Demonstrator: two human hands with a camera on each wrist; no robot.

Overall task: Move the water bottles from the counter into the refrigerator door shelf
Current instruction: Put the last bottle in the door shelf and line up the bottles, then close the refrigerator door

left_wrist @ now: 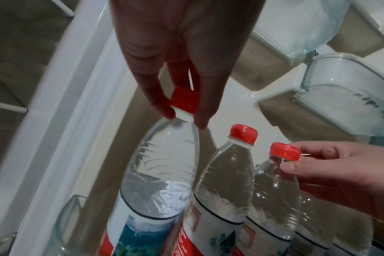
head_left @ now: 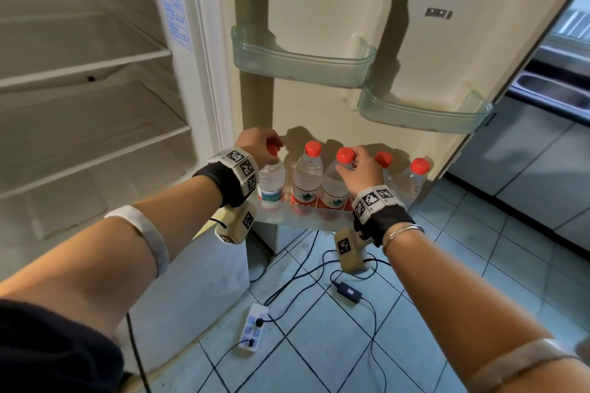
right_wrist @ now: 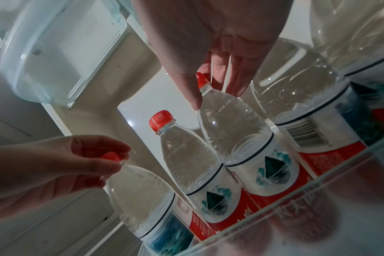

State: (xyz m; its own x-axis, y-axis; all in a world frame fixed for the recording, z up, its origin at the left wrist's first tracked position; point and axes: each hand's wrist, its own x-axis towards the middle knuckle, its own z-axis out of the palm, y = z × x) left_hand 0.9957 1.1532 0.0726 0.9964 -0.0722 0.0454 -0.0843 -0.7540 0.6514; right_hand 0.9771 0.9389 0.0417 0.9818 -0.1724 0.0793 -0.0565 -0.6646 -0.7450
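Left hand [head_left: 255, 145] grip pinching end bottle [head_left: 271, 182] cap, right hand [head_left: 362, 169] grip pinching third bottle [head_left: 335, 188] cap, middle bottle [head_left: 308, 175] between

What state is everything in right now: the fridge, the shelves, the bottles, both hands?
Refrigerator door: open.
Bottom door shelf: holds five upright, capped bottles.
Upper door bins: nothing visible inside.
Leftmost bottle: upright, cap pinched by the left hand.
Third bottle: upright, top gripped by the right hand.
Power strip: on the floor, plugs inserted.
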